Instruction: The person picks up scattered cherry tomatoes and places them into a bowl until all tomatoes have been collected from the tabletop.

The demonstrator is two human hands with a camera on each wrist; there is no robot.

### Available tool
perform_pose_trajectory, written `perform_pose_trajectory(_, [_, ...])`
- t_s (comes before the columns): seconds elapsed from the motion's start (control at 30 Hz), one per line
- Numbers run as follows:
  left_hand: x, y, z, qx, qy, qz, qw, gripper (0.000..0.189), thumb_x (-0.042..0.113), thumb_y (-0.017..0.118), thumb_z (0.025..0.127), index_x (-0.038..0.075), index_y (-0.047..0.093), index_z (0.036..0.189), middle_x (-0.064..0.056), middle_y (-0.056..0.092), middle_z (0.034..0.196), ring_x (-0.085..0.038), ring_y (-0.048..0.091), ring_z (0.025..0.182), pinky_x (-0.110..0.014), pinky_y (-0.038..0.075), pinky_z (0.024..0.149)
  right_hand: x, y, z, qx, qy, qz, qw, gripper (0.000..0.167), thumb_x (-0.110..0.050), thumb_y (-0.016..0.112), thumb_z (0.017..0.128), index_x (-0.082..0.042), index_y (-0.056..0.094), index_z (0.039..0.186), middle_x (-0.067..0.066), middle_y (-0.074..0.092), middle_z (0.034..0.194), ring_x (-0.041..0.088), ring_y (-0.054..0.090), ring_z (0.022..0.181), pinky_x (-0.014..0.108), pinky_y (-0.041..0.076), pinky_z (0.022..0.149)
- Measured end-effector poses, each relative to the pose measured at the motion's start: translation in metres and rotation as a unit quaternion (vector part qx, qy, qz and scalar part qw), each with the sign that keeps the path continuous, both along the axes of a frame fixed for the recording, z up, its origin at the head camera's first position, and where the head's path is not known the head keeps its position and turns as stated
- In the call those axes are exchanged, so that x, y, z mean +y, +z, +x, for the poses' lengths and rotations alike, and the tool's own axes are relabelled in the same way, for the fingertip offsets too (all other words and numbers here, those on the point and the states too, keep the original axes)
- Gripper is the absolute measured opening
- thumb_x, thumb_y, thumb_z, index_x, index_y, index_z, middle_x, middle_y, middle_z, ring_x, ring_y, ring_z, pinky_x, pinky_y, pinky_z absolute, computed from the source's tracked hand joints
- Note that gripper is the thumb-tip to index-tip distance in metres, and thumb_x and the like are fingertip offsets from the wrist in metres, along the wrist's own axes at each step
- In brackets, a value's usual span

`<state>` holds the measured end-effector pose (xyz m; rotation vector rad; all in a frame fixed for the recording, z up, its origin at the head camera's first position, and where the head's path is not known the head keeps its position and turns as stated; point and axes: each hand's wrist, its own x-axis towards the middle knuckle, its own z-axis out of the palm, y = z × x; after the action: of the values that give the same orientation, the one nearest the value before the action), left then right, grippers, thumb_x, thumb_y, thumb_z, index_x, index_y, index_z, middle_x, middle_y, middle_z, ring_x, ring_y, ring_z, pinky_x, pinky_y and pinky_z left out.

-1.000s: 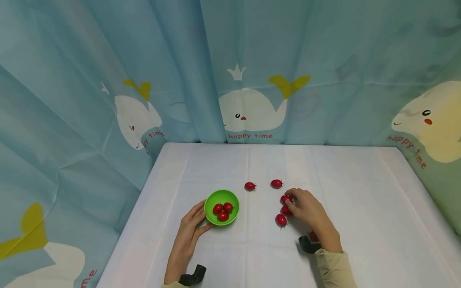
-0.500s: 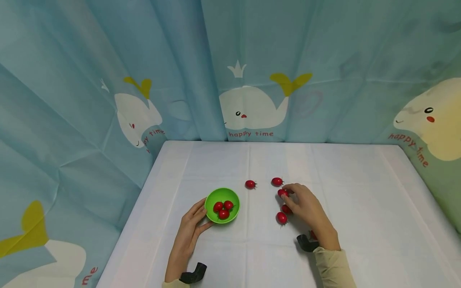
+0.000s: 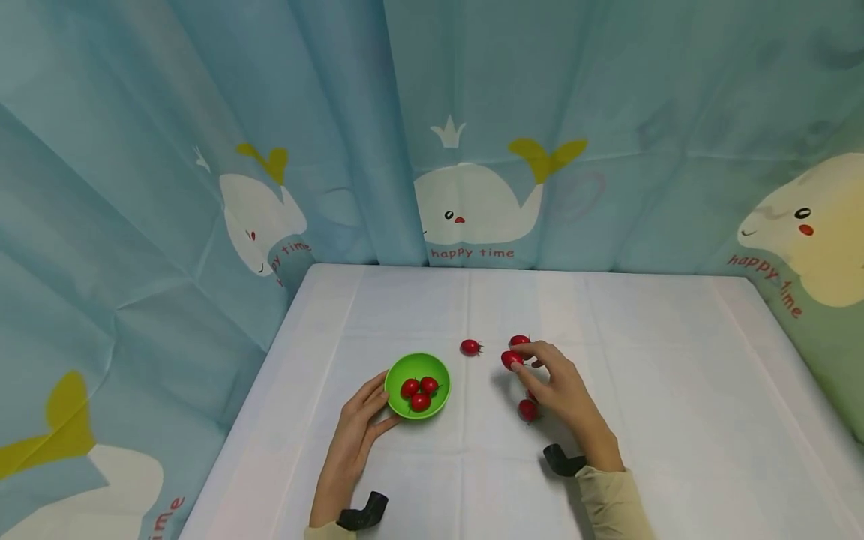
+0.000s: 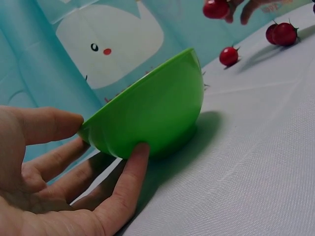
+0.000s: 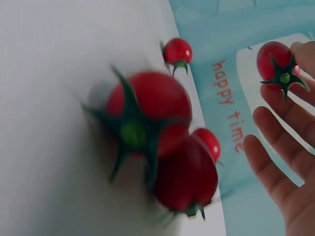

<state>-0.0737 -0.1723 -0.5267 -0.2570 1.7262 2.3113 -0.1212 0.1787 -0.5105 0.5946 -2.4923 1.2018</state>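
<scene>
My right hand (image 3: 565,390) pinches a cherry tomato (image 3: 511,360) between thumb and fingers, raised over the white table. In the right wrist view, the green calyx of this held tomato (image 5: 272,55) faces the camera and the other fingers are spread apart. My left hand (image 3: 356,431) holds the left side of a small green bowl (image 3: 435,367), with one finger at the rim and another digit against the lower wall (image 4: 157,105). Three cherry tomatoes (image 3: 420,403) lie in the bowl, which stands upright on the table.
Loose cherry tomatoes lie near the right hand: one at the back (image 3: 470,347), one just behind the held tomato (image 3: 520,340) and a nearer one (image 3: 529,410), with another partly hidden by the hand. A blue whale-print curtain (image 3: 351,150) hangs behind the white-covered table (image 3: 675,390).
My right hand has lifted its cherry tomato off the table and carried it left, towards the bowl. The left hand and the bowl have stayed in place.
</scene>
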Motion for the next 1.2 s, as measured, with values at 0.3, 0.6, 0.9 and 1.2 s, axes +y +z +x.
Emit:
perform_pose_trajectory(0.3, [0.0,0.002,0.0,0.0,-0.001,-0.009,1.0,0.051,0.021,0.055,0.109,0.011,0.044,0.158,-0.013,0.04,0.165,-0.025,0.044,0.15,-0.036,0.06,0.101,-0.024,0.003,0.0,-0.004,0.032,-0.034,0.9989,0.031,-0.01,0.079,0.093,-0.015,0.071,0.122,-0.004,0.071,0.111,0.011,0.063,0.105,0.031,0.06,0.088])
perform_pose_trajectory(0.6, [-0.002,0.004,0.001,-0.005,0.005,-0.014,0.9999,0.053,0.023,0.057,0.108,0.011,0.044,0.158,-0.013,0.038,0.166,-0.025,0.045,0.149,-0.036,0.06,0.101,-0.052,-0.002,-0.003,0.026,0.095,-0.052,0.9937,0.032,-0.005,0.078,0.091,-0.011,0.071,0.122,0.001,0.074,0.114,0.015,0.064,0.103,0.033,0.061,0.085])
perform_pose_trajectory(0.9, [-0.002,0.005,-0.001,0.001,0.004,-0.01,0.9999,0.051,0.02,0.055,0.109,0.011,0.044,0.158,-0.013,0.039,0.166,-0.026,0.044,0.15,-0.036,0.06,0.101,-0.072,0.001,-0.001,0.003,0.133,-0.041,0.9902,0.034,-0.01,0.077,0.094,-0.013,0.069,0.126,-0.001,0.072,0.12,0.014,0.061,0.112,0.037,0.062,0.088])
perform_pose_trajectory(1.2, [0.001,0.003,0.0,0.002,-0.001,-0.003,1.0,0.053,0.02,0.056,0.108,0.008,0.042,0.158,-0.015,0.037,0.167,-0.033,0.037,0.154,-0.039,0.059,0.103,-0.09,-0.002,0.0,0.023,0.152,-0.019,0.988,0.033,-0.012,0.081,0.091,-0.015,0.07,0.122,-0.004,0.071,0.116,0.012,0.062,0.11,0.036,0.06,0.093])
